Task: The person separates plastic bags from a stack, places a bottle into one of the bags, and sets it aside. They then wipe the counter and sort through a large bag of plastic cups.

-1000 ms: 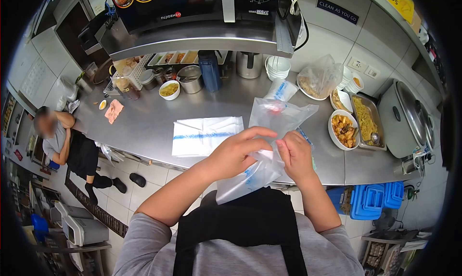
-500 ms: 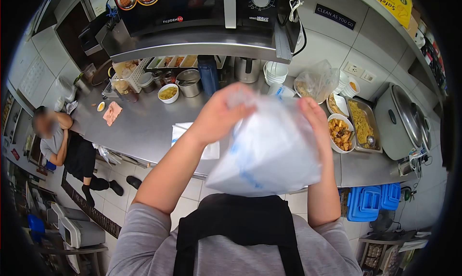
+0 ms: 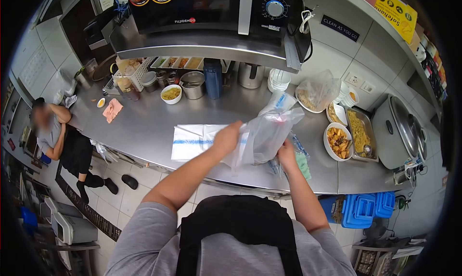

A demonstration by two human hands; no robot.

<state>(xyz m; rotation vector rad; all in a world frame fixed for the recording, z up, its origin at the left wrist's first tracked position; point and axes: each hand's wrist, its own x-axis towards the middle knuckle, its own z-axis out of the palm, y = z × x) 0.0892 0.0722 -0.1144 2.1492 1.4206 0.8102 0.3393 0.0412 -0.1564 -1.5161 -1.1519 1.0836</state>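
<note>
The steel counter (image 3: 144, 126) is smooth and grey, and above its front edge both hands hold a clear plastic bag (image 3: 269, 134) whose long axis tilts from lower left up to upper right, toward the bowl of food (image 3: 339, 141). The bag is thin, crinkled and see-through, with faint red and blue print. The left hand (image 3: 227, 138) is closed on its lower left edge beside the folded white sheets (image 3: 197, 140), and the right hand (image 3: 286, 155) pinches its bottom.

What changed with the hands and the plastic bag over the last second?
Both hands, left hand and right hand, swung the clear plastic bag up toward the camera, then brought it back down over the steel counter, still gripping it. The flat bag stack and food bowls stayed put.
</note>
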